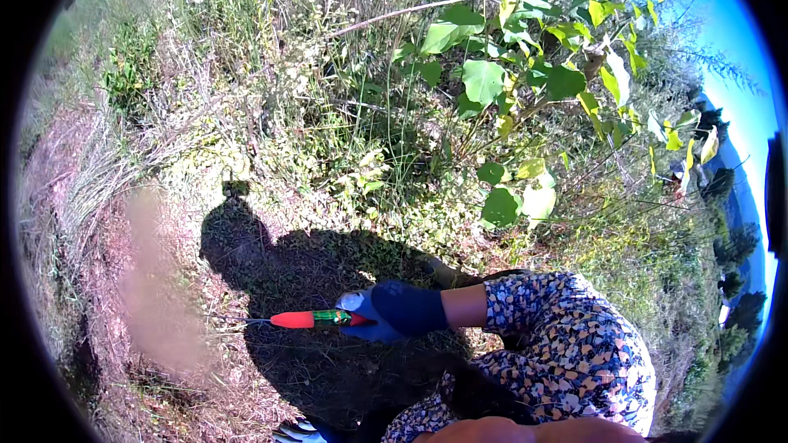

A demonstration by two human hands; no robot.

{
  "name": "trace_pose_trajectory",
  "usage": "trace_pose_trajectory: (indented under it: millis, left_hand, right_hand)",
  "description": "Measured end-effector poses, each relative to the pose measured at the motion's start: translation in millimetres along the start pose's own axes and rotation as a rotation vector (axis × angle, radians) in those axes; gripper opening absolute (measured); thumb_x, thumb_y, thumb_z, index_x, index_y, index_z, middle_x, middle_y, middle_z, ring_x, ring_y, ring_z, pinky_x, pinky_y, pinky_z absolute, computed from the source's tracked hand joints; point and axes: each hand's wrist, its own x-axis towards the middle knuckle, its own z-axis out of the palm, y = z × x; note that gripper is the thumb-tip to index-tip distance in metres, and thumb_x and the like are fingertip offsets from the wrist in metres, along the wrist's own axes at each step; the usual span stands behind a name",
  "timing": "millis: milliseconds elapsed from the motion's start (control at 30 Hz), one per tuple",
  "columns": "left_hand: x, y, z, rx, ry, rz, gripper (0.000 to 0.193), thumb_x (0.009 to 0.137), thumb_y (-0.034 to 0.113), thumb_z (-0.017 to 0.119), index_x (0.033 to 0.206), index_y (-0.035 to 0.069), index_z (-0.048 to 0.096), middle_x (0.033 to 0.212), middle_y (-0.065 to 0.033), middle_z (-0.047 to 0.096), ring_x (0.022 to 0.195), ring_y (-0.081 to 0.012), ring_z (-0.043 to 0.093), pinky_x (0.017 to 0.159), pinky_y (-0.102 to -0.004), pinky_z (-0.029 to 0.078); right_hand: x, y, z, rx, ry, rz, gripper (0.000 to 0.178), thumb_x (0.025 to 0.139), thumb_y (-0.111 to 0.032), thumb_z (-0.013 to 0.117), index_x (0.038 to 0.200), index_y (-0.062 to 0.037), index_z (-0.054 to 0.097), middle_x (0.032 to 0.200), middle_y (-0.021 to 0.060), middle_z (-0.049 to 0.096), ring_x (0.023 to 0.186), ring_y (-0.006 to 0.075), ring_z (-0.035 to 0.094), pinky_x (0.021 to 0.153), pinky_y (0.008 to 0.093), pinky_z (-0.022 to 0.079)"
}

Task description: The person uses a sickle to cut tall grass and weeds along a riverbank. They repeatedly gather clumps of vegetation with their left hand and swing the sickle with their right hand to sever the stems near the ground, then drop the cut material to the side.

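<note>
My right hand [392,312], in a blue work glove, reaches in from the right, its bare forearm coming out of a floral sleeve. The fingers are wrapped round the red handle of a hand tool [292,319]. A green patterned band circles the handle near the glove. From the handle's far end a thin metal shaft runs left over dry ground; its tip is hard to make out, so the exact kind of tool is unclear. A pale patch [351,302] shows at the glove's fingers. My left hand is not visible.
Leafy green branches [483,82] hang at the upper right. Tall grass and weeds [279,74] grow beyond the shadow [328,279] on the ground. A blurred brownish shape [160,287] covers part of the left. Floral cloth [566,344] fills the lower right.
</note>
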Motion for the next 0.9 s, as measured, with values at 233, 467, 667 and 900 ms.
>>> trace_pose_trajectory:
  millis: [233,467,667,900]
  left_hand:
    - [-14,4,-8,-0.011,-0.018,-0.057,0.048,0.099,0.042,0.042,0.131,0.007,0.051,0.140,-0.0206,0.047,0.128,-0.0417,0.045,0.102,-0.0562,0.038]
    - [-10,-31,-12,0.089,-0.039,-0.105,0.048,0.099,0.042,0.043,0.131,0.007,0.051,0.141,-0.0205,0.047,0.128,-0.0418,0.045,0.103,-0.0567,0.037]
    - [20,-31,-31,-0.006,-0.343,-0.239,0.050,0.089,0.034,0.051,0.132,0.008,0.046,0.145,-0.0194,0.041,0.135,-0.0408,0.035,0.111,-0.0575,0.025]
    - [1,-55,-39,-0.008,-0.400,-0.354,0.056,0.083,0.042,0.059,0.130,0.013,0.053,0.143,-0.0153,0.043,0.136,-0.0377,0.035,0.110,-0.0553,0.026]
  right_hand:
    - [-1,20,2,-0.161,0.082,-0.207,0.022,0.093,-0.035,0.059,0.091,-0.0126,0.058,0.071,0.0100,0.061,0.060,0.0262,0.059,0.057,0.0366,0.046]
    - [11,-12,3,-0.146,0.042,-0.221,0.029,0.088,-0.034,0.065,0.101,-0.0088,0.058,0.075,0.0153,0.062,0.066,0.0312,0.064,0.058,0.0401,0.048]
    - [30,-7,19,-0.034,-0.233,-0.028,0.029,0.088,-0.030,0.068,0.099,-0.0045,0.060,0.072,0.0131,0.060,0.061,0.0244,0.059,0.057,0.0374,0.047]
    - [13,37,61,-0.112,-0.373,0.030,0.020,0.087,-0.018,0.066,0.088,-0.0011,0.056,0.059,0.0054,0.051,0.053,0.0124,0.047,0.049,0.0328,0.037]
